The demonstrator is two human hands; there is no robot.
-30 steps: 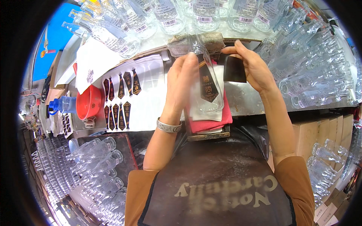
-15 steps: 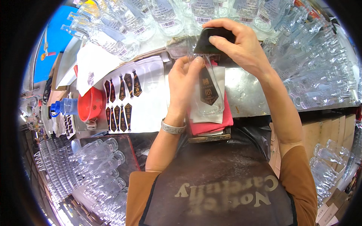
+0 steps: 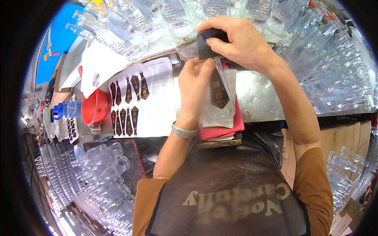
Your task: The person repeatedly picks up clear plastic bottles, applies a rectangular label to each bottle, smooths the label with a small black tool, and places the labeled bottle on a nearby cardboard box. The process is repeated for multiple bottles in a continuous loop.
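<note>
A clear glass bottle (image 3: 226, 74) lies in front of me on folded cloths, a dark tie-shaped label (image 3: 219, 89) with gold marks on its near part. My left hand (image 3: 192, 84) is closed round the bottle's left side, thumb near the top of the label. My right hand (image 3: 242, 43) grips a black flat scraper (image 3: 205, 44) between thumb and fingers, just beyond the left thumb and over the bottle. Whether the scraper's edge touches the glass is hidden. Beneath are a whitish cloth (image 3: 210, 120) and a red cloth (image 3: 239, 122).
On the left, a white backing sheet (image 3: 157, 114) carries several tie-shaped labels. Beside it stand a red bowl (image 3: 91, 108) and a plastic bottle with a blue cap (image 3: 71, 110). Labelled glass bottles (image 3: 175, 19) line the far side; more bottles (image 3: 330, 74) stand at right.
My right hand and the scraper have shifted left, closer above my left hand. The left hand has moved slightly right and stays on the bottle.
</note>
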